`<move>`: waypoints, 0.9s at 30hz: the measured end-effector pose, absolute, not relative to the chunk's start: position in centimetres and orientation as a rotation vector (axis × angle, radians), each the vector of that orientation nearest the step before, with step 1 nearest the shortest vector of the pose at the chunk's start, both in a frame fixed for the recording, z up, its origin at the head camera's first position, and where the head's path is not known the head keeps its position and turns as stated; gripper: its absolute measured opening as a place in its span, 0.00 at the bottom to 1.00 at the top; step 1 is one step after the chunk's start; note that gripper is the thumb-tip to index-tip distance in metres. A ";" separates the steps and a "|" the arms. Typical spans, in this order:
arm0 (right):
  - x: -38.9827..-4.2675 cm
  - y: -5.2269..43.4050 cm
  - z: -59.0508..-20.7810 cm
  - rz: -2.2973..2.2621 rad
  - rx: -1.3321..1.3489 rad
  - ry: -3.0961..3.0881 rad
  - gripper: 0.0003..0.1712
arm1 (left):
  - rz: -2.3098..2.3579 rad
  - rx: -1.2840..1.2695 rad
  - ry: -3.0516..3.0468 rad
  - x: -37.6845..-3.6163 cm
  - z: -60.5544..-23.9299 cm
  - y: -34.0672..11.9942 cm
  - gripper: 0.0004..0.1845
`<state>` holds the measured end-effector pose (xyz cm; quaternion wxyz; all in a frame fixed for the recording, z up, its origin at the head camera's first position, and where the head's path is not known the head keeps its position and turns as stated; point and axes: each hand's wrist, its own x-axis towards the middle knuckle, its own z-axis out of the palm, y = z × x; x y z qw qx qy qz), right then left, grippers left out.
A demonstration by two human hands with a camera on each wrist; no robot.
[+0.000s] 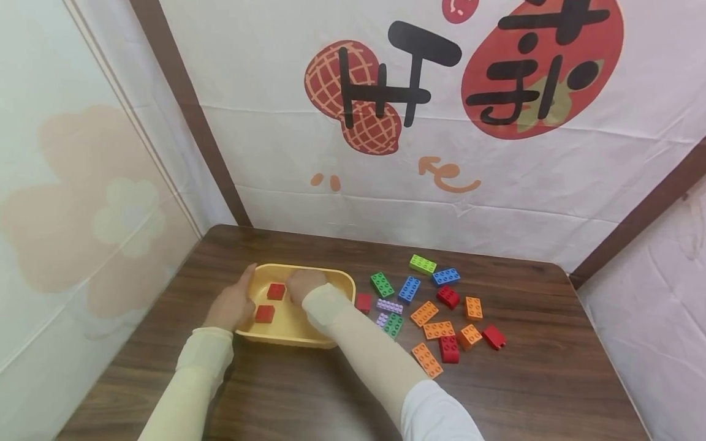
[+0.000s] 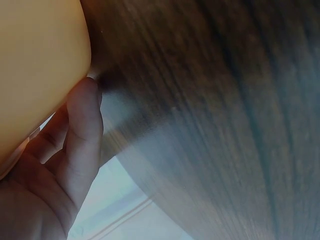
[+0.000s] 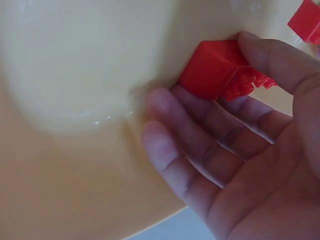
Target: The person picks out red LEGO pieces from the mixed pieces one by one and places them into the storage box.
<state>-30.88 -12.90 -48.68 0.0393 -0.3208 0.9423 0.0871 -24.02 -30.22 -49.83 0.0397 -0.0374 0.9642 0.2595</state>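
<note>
Broadly, a brown table (image 1: 309, 392) with a yellow tub (image 1: 288, 320) toward its back left. At the tub's left rim, left hand (image 1: 228, 303), curled round it, thumb inside. Within the tub, right hand (image 1: 303, 286), half closed, pinching a red brick (image 3: 207, 70) between thumb and fingers, studs toward the palm. Left of that hand, on the tub's floor, two red blocks (image 1: 265, 313); right of the tub, scattered bricks (image 1: 438, 331).

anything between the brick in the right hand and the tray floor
Nothing visible: the right hand holds the red brick inside the tray, close to its floor, and another brick lies off to one side.
</note>
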 end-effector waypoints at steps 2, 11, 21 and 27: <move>-30.8 -12.7 -48.4 0.272 -0.980 2.876 0.04 | 0.794 -0.111 2.958 -24.0 -49.7 -30.1 0.49; -30.5 -12.0 -46.0 0.230 -1.010 2.844 0.03 | 0.792 -0.102 2.955 -24.0 -49.7 -30.1 0.49; -31.0 -9.4 -44.3 0.160 -1.015 2.882 0.12 | 0.767 -0.077 2.952 -23.9 -49.5 -29.8 0.49; -31.5 -6.7 -43.8 0.073 -1.014 2.916 0.16 | 0.762 -0.062 2.953 -24.0 -49.6 -30.0 0.49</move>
